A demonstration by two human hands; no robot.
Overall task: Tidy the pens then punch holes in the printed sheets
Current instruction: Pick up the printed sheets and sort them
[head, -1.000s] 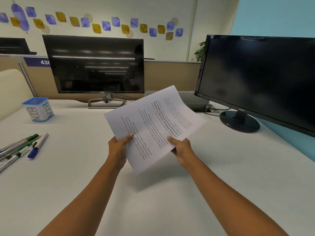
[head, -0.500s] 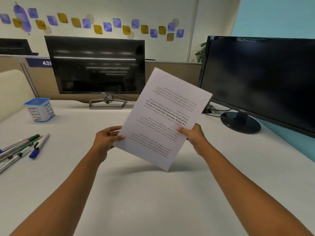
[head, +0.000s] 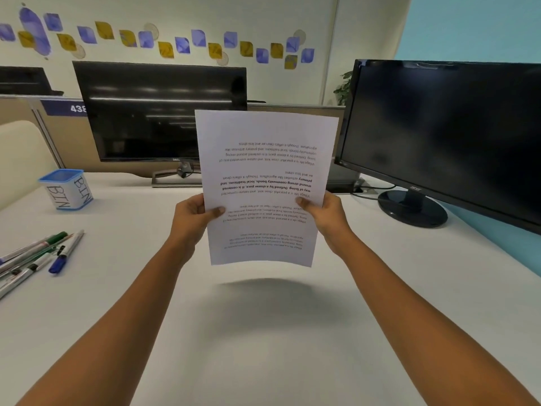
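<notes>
I hold the printed sheets (head: 263, 159) upright above the white desk, their text upside down to me. My left hand (head: 193, 215) pinches the left edge with the thumb on the front. On the right edge, my right hand (head: 325, 213) grips the same way. Several pens (head: 38, 256) lie loose on the desk at the far left, among them a blue-capped one and a green one. A blue-rimmed white cup marked BIN (head: 66, 189) stands behind the pens.
A Dell monitor (head: 158, 112) stands at the back of the white desk (head: 263, 332), and a second black monitor (head: 445, 133) on a round base stands at the right. A partition wall runs behind the desk.
The sheets have turned from a tilt to straight upright and risen a little. My left hand has moved onto the left edge and now pinches it.
</notes>
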